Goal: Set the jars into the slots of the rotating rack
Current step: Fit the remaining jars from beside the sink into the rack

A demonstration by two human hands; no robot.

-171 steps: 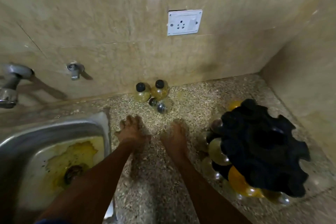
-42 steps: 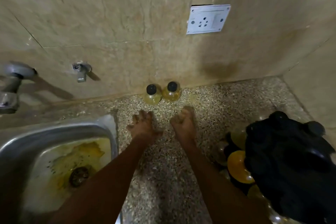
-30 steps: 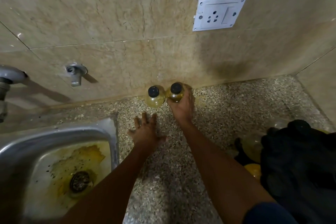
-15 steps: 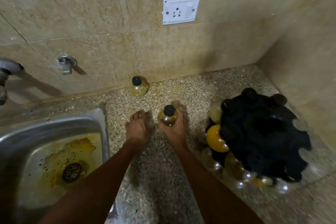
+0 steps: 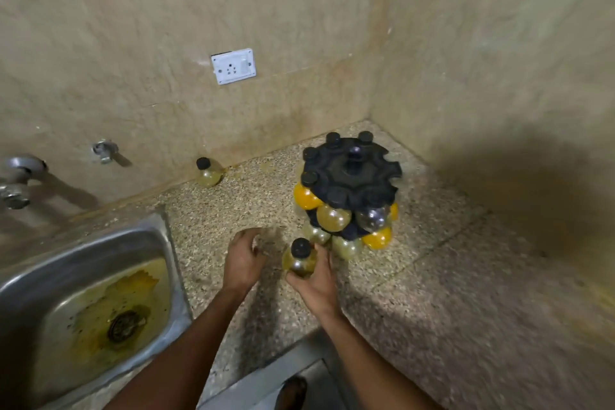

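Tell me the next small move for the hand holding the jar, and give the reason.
Probably carry the jar held by the right hand up and right to an open notch on the rotating rack. The top tier shows empty slots along its right rim, and the left hand holds nothing, so it could steady the rack. One more jar by the wall waits.

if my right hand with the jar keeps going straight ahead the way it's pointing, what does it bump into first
Most likely the clear jars in the bottom tier of the rotating rack, just beyond the right hand and its held jar. Depth is unclear, so contact order is uncertain.
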